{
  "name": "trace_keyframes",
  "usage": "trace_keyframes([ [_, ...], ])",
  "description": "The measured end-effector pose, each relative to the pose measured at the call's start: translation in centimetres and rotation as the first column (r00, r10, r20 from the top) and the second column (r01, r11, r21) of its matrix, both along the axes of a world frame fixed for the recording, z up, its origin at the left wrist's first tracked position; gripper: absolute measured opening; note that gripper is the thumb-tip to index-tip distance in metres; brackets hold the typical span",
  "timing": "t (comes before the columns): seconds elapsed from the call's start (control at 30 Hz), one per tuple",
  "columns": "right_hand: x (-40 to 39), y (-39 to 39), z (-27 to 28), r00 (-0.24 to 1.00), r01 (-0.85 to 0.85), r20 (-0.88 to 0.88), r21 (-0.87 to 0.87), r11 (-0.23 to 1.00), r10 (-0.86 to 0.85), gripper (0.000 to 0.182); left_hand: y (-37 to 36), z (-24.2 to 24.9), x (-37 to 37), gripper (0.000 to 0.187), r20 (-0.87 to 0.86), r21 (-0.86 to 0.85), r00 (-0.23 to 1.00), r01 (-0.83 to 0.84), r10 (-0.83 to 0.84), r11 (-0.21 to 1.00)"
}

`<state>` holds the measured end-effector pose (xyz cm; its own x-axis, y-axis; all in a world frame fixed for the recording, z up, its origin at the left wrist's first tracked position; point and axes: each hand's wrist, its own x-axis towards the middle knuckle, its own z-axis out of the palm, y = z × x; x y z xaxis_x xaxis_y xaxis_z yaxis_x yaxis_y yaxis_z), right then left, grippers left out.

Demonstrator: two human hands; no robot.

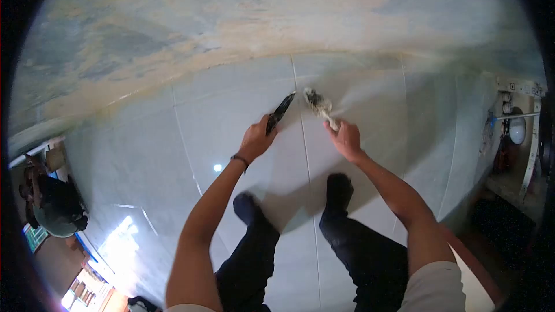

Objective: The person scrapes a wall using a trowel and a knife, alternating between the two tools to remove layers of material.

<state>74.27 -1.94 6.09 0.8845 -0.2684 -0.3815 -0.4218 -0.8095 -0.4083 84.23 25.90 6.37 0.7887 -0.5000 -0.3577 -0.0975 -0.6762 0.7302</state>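
Observation:
My left hand (257,140) is closed around a dark, narrow tool (281,111), its far end pointing up and right. The exact kind of that tool cannot be made out. My right hand (347,140) grips the handle of a small trowel-like tool (318,104), smeared with whitish paste and dark in patches. The two tool heads lean toward each other without touching, above the pale tiled floor (248,89) near the foot of the wall. A dark band circles my left wrist.
A patchy beige and grey-blue wall (277,17) rises ahead. My feet in dark coverings (339,190) stand apart on the tiles. At far left a dark bulky object (58,202) is visible; at right, a whitish frame (529,156) surrounds a rounded white object (517,131).

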Motion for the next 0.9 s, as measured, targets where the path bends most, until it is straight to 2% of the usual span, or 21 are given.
trace_keyframes([
  [0.03,0.0,-0.4,0.1,1.0,-0.001,0.009,-0.006,1.0,0.001,0.059,-0.2,-0.6,-0.3,0.042,0.007,-0.061,0.999,-0.032,0.032,0.998],
  [0.1,-0.1,-1.6,-1.9,1.0,-0.025,0.009,0.041,0.999,0.025,0.059,0.9,-5.2,-1.0,0.037,-0.092,-0.08,0.983,-0.167,0.16,0.983],
  [0.17,1.8,-1.9,0.2,0.973,-0.02,-0.23,0.054,0.998,0.032,0.057,-0.5,-2.0,0.3,0.032,-0.402,-0.133,0.878,-0.336,0.259,0.932],
  [0.23,2.0,-3.1,-2.6,0.993,-0.041,-0.113,0.018,0.999,0.043,0.056,-1.9,-4.4,0.6,0.024,-0.412,-0.228,0.838,-0.474,0.357,0.85],
  [0.27,1.5,-3.5,-3.5,0.995,-0.053,-0.084,0.01,0.999,0.053,0.055,-2.8,-4.3,1.7,0.023,-0.496,-0.228,0.785,-0.53,0.37,0.817],
  [0.33,2.8,-5.4,-1.0,0.973,-0.026,-0.226,0.082,0.996,0.044,0.053,-4.1,-3.7,2.1,0.021,-0.698,-0.167,0.611,-0.645,0.373,0.745],
  [0.37,2.1,-5.6,0.5,0.947,-0.008,-0.319,0.119,0.993,0.046,0.052,-4.5,-2.6,2.4,0.019,-0.718,-0.126,0.589,-0.635,0.371,0.762],
  [0.43,3.3,-6.5,2.0,0.959,0.116,-0.28,0.226,0.967,-0.05,0.051,-6.1,0.7,2.9,0.021,-0.619,-0.149,0.676,-0.601,0.4,0.785],
  [0.47,3.5,-6.9,3.2,0.96,0.174,-0.262,0.281,0.944,-0.099,0.05,-6.6,2.1,2.7,0.022,-0.58,-0.238,0.739,-0.555,0.342,0.797],
  [0.53,3.5,-6.7,4.0,0.975,0.168,-0.193,0.307,0.937,-0.112,0.049,-7.4,3.5,1.9,0.024,-0.501,-0.389,0.834,-0.457,0.233,0.8],
  [0.6,3.3,-6.2,5.1,0.98,0.162,-0.166,0.334,0.929,-0.111,0.047,-8.2,3.6,2.7,0.027,-0.33,-0.438,0.939,-0.246,0.1,0.865],
  [0.63,2.7,-5.7,5.0,0.983,0.135,-0.166,0.342,0.93,-0.081,0.045,-7.4,3.2,2.6,0.029,-0.262,-0.429,0.965,-0.141,0.026,0.892],
  [0.7,3.0,-5.6,5.1,0.993,0.059,-0.119,0.355,0.933,-0.017,0.042,-6.8,4.6,3.5,0.03,-0.214,-0.356,0.977,-0.072,-0.007,0.932],
  [0.73,3.5,-5.7,4.8,0.992,0.034,-0.127,0.376,0.926,0.016,0.033,-6.7,4.9,4.1,0.029,-0.235,-0.366,0.972,-0.084,-0.005,0.927],
  [0.83,3.6,-5.1,5.4,0.995,0.017,0.077,0.514,0.858,-0.066,0.034,-6.8,4.5,5.7,0.028,-0.106,-0.296,0.994,-0.029,-0.003,0.955],
  [0.9,4.0,-3.8,6.7,0.985,0.067,0.095,0.543,0.837,-0.141,0.036,-6.4,3.4,7.0,0.028,-0.009,-0.249,0.999,0.036,-0.04,0.968],
])
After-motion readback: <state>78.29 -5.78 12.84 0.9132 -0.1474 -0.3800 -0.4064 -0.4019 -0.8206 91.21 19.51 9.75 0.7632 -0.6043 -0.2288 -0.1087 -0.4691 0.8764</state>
